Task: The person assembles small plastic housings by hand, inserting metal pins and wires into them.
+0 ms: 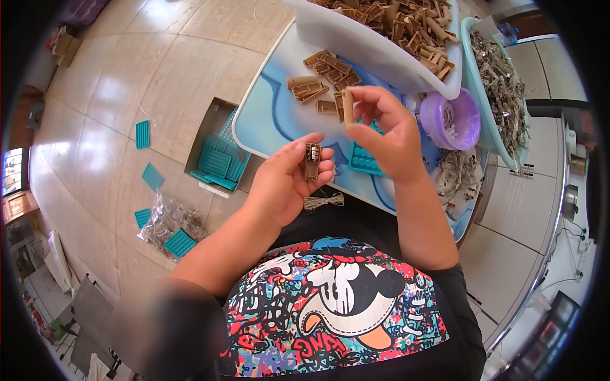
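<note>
My left hand (289, 181) holds a small brown wooden clip piece with a metal spring (312, 161) between thumb and fingers, just in front of the table edge. My right hand (384, 130) is raised over the table and pinches a plain wooden stick piece (347, 105) upright between thumb and forefinger. The two pieces are apart, a short gap between them. A teal plastic tray (363, 162) lies on the table partly under my right hand. A bundle of twine (323, 202) rests on my lap.
A light blue table (270, 114) carries loose wooden pieces (325, 75), a white tub (356, 41) of wooden pieces, a purple bowl (452, 119), and a teal basin (502, 82) of metal springs. On the tiled floor stand a cardboard box of teal trays (219, 159), scattered trays and a plastic bag (166, 222).
</note>
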The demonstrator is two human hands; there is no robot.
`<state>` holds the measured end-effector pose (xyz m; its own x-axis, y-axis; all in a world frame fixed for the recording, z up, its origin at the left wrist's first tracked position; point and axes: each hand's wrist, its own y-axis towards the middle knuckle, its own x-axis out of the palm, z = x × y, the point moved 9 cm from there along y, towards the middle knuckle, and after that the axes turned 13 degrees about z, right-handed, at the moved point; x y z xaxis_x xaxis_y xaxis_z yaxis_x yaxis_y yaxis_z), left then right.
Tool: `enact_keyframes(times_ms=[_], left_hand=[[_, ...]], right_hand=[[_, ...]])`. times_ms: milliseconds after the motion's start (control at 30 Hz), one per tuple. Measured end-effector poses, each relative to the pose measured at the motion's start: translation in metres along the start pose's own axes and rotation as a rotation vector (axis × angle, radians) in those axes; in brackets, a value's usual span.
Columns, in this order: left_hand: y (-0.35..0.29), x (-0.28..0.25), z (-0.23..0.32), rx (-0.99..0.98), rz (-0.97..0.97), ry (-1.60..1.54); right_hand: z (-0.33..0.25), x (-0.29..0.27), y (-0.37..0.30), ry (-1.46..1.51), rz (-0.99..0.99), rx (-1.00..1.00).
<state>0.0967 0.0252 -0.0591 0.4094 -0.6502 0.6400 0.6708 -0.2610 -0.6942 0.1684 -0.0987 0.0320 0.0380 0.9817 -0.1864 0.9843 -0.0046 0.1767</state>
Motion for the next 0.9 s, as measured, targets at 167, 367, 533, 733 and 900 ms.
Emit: enact_keyframes(times_ms=[167,367,533,733,900], left_hand=[[0.001,0.003,-0.005,-0.029,-0.086,-0.009],[-0.002,0.010,-0.015,-0.033,-0.174,0.100],[-0.005,0.014,-0.019,-0.081,-0.129,0.054],[-0.007,0.016,-0.023,-0.088,-0.144,0.032],[-0.009,0.018,-0.024,-0.082,-0.145,0.038]], right_hand=[[-0.014,0.002,-0.030,-0.173,-0.067,-0.184],[-0.037,0.008,-0.056,-0.459,-0.077,-0.452],[-0.041,0.011,-0.067,-0.549,-0.065,-0.534],[-0.039,0.012,-0.069,-0.584,-0.068,-0.535],[-0.038,0.012,-0.070,-0.574,-0.060,-0.495]])
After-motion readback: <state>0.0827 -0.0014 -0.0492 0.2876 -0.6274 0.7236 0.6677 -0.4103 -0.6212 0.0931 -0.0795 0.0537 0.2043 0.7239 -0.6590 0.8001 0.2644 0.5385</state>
